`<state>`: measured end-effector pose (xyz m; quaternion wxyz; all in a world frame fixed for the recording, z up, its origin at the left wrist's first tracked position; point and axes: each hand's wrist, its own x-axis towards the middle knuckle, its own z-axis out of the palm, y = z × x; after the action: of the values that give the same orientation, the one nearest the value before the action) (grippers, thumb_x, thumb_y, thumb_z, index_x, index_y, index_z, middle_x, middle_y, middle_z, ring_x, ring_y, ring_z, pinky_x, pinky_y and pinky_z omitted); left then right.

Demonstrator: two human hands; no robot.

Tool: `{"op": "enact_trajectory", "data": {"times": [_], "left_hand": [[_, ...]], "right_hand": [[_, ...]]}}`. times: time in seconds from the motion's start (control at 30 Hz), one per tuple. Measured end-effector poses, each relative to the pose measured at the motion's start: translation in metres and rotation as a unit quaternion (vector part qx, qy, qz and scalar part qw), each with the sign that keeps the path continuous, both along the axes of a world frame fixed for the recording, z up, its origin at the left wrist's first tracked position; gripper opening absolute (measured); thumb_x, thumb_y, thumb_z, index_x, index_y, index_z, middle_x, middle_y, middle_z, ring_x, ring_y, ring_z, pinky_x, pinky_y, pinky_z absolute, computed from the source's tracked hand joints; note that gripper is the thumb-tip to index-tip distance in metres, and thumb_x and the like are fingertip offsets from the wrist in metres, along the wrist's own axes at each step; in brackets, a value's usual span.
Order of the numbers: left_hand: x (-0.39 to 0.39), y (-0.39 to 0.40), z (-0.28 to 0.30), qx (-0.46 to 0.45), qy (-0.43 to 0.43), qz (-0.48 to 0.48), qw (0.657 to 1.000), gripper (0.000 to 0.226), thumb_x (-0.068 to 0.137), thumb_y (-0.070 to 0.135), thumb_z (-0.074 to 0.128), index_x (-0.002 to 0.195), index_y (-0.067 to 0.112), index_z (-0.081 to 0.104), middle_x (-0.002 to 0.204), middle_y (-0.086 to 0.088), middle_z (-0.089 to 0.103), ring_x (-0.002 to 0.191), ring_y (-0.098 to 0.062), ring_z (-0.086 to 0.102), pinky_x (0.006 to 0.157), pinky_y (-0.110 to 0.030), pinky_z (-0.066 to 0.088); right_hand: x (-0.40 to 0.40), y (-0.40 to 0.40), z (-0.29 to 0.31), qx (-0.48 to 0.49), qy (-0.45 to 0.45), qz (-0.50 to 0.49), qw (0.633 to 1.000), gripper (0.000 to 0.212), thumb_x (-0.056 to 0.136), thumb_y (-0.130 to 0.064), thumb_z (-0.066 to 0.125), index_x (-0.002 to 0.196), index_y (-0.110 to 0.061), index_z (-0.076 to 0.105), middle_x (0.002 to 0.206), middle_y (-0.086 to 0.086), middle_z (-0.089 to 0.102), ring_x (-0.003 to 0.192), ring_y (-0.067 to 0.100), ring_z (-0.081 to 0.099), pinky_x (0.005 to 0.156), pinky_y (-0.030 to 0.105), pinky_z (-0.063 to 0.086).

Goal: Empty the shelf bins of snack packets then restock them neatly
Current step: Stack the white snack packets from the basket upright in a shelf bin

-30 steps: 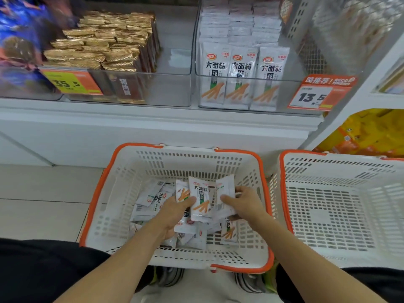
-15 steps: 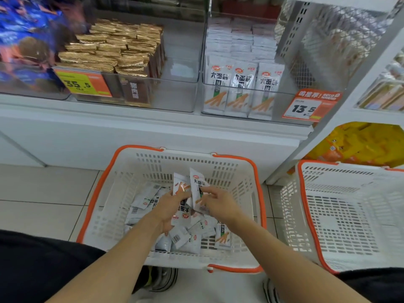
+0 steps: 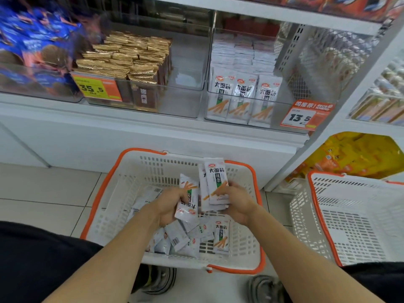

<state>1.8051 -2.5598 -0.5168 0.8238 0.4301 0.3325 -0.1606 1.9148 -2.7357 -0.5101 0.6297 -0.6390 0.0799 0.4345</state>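
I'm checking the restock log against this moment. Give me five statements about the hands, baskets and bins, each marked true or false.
1. The right hand holds white snack packets upright. True.
2. The left hand is empty. False: it grips a packet too.
3. The right basket is full of packets. False: no packets show in it.
4. The right-hand clear bin has white packets standing in rows. True.
5. The left basket sits on the shelf. False: it is on the floor.
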Motion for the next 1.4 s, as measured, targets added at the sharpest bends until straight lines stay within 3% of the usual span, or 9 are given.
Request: {"op": "enact_trajectory", "data": {"times": [0.13,0.3,0.53,0.7,0.9,1.03,1.13,1.27,1.4], "left_hand": [[-0.005,0.023,0.007,0.210,-0.012,-0.234,0.949,0.049,0.093,-0.001,0.062,0.138,0.017,0.054,0.120,-0.009,0.071,0.103,-0.027,0.072,0.087,-0.042,0.059],[-0.017,0.026,0.019,0.070,-0.035,-0.287,0.955,0.042,0.099,-0.001,0.054,0.139,0.011,0.051,0.126,-0.022,0.066,0.106,-0.040,0.069,0.077,-0.042,0.062],[-0.042,0.041,0.020,-0.109,-0.097,-0.132,0.980,0.058,0.063,-0.010,0.071,0.121,-0.006,0.066,0.134,-0.040,0.052,0.109,-0.055,0.060,0.071,-0.041,0.062],[-0.035,0.039,0.012,0.028,-0.020,0.059,0.998,0.027,0.086,0.011,0.066,0.108,-0.003,0.063,0.104,-0.029,0.071,0.068,-0.032,0.069,0.044,-0.025,0.043],[-0.027,0.018,-0.017,-0.001,0.007,0.218,0.976,0.053,0.094,0.058,0.055,0.106,0.009,0.071,0.087,-0.013,0.073,0.075,-0.028,0.065,0.076,-0.039,0.052],[-0.016,0.006,-0.045,0.062,-0.003,0.212,0.975,0.031,0.099,0.029,0.060,0.123,0.011,0.067,0.116,-0.015,0.073,0.101,-0.033,0.072,0.088,-0.052,0.058],[-0.009,0.012,-0.063,0.181,0.036,0.169,0.968,0.026,0.092,0.020,0.070,0.115,0.006,0.070,0.108,-0.018,0.075,0.093,-0.032,0.074,0.087,-0.055,0.058],[-0.005,0.023,-0.080,0.339,0.075,0.034,0.937,0.007,0.093,0.020,0.071,0.098,0.016,0.069,0.084,0.002,0.071,0.078,-0.015,0.071,0.059,-0.021,0.055],[-0.007,0.039,-0.112,0.372,0.167,-0.105,0.907,0.038,0.085,0.043,0.076,0.085,0.008,0.060,0.076,-0.009,0.063,0.068,-0.023,0.061,0.059,-0.034,0.051]], "right_hand": [[0.011,-0.002,0.010,0.012,-0.063,0.081,0.995,0.035,0.087,0.009,0.060,0.115,-0.009,0.071,0.111,0.015,0.075,0.099,0.035,0.072,0.083,0.046,0.060],[0.011,-0.001,0.013,-0.010,-0.121,0.195,0.973,0.033,0.085,0.011,0.068,0.110,-0.010,0.073,0.107,0.007,0.077,0.101,0.024,0.072,0.084,0.035,0.058],[0.012,0.008,0.013,-0.039,-0.115,0.287,0.950,0.048,0.081,0.003,0.076,0.124,-0.012,0.060,0.119,0.009,0.071,0.113,0.029,0.066,0.092,0.041,0.057],[0.011,0.036,0.003,-0.050,-0.106,0.305,0.945,0.056,0.076,-0.016,0.083,0.125,-0.019,0.058,0.122,0.007,0.071,0.114,0.029,0.066,0.100,0.054,0.052],[-0.013,0.064,-0.026,-0.001,-0.064,0.181,0.981,0.039,0.092,-0.008,0.070,0.129,-0.014,0.055,0.117,0.010,0.070,0.098,0.028,0.071,0.078,0.040,0.062],[-0.022,0.068,-0.052,-0.033,-0.074,0.229,0.970,0.057,0.086,-0.012,0.077,0.137,-0.023,0.052,0.111,0.008,0.069,0.087,0.023,0.070,0.066,0.030,0.058],[-0.021,0.067,-0.070,-0.038,-0.047,0.274,0.960,0.056,0.085,-0.012,0.078,0.134,-0.030,0.056,0.112,0.003,0.066,0.093,0.020,0.066,0.070,0.028,0.057],[-0.006,0.061,-0.114,-0.182,-0.075,0.272,0.942,0.053,0.091,-0.014,0.070,0.140,-0.016,0.049,0.131,0.012,0.059,0.100,0.026,0.062,0.085,0.042,0.053],[0.001,0.032,-0.165,-0.330,-0.219,0.400,0.826,0.062,0.088,-0.016,0.070,0.144,-0.018,0.045,0.143,0.010,0.046,0.123,0.030,0.052,0.098,0.039,0.049]]}}
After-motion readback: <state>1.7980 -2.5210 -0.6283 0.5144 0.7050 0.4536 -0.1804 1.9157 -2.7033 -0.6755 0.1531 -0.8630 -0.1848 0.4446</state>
